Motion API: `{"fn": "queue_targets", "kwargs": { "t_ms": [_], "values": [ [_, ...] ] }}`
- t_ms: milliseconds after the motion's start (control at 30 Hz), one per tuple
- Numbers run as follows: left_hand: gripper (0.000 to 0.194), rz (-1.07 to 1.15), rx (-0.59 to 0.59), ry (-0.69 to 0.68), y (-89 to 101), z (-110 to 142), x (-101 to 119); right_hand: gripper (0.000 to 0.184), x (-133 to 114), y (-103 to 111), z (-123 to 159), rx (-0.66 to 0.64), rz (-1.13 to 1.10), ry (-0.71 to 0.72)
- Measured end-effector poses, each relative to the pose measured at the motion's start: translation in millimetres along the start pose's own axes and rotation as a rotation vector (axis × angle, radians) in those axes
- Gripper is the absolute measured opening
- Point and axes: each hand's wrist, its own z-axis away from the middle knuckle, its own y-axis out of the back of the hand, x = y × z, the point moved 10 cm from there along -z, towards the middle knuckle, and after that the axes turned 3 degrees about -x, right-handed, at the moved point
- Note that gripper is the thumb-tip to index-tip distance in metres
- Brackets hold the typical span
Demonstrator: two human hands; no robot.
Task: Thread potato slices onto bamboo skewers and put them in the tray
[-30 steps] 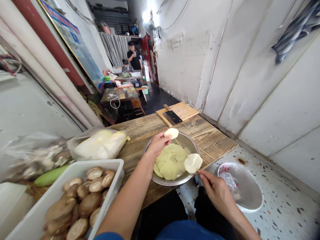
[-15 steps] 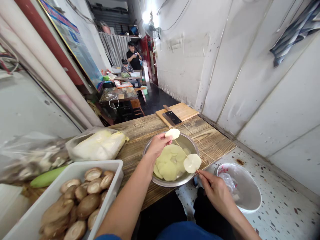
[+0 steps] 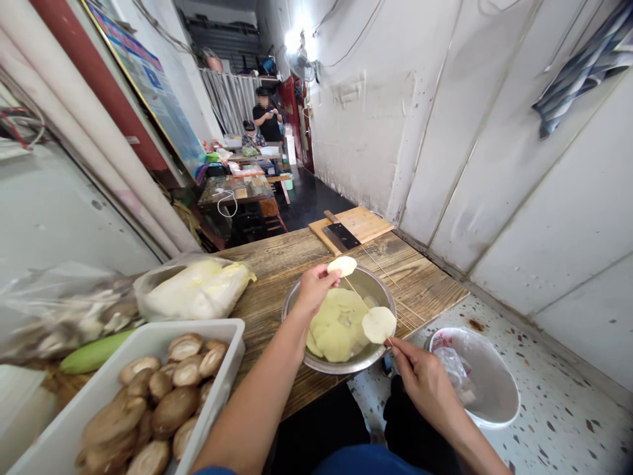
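Pinched in my left hand (image 3: 316,287) is a thin pale potato slice (image 3: 342,266), held above the far rim of a steel bowl (image 3: 389,290). My right hand (image 3: 420,369) grips the near end of a thin wooden skewer (image 3: 355,289). Close to those fingers, another potato slice (image 3: 379,324) is threaded on the skewer. The skewer's far end reaches the slice in my left hand; whether it has pierced it, I cannot tell. Several more slices (image 3: 336,323) lie overlapping in the bowl, which stands on the wooden table.
A cleaver (image 3: 341,235) rests on a cutting board (image 3: 373,226) beyond the bowl; loose skewers (image 3: 408,310) lie right of it. Left are a white crate (image 3: 237,336) of mushrooms and a bagged vegetable (image 3: 198,287). A bin (image 3: 494,382) stands right. Two people are at the back.
Both hands keep nearly the same pose. The slice near my right hand has turned slightly and shifted a little left. In the background, the standing person's hands have come together lower.
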Motion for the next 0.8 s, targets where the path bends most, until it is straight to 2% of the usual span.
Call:
{"fn": "queue_targets", "kwargs": {
  "t_ms": [200, 567, 667, 800],
  "values": [
    [0.023, -0.087, 0.043, -0.029, 5.1, -0.5, 0.9, 0.038, -9.8, -1.6, -6.8, -0.001, 0.027, 0.028],
    [0.022, -0.164, 0.017, -0.055, 0.7, 1.5, 4.0, 0.036, -15.6, -4.0, -15.6, 0.031, 0.016, 0.048],
    [0.022, -0.104, -0.016, -0.021, -5.3, 3.2, 2.3, 0.037, -18.0, -3.9, -17.7, 0.041, 0.015, 0.055],
    [0.032, 0.096, 0.031, 0.084, -2.0, 4.3, -5.6, 0.036, -20.1, -5.1, -15.7, 0.077, 0.041, 0.099]
  ]
}}
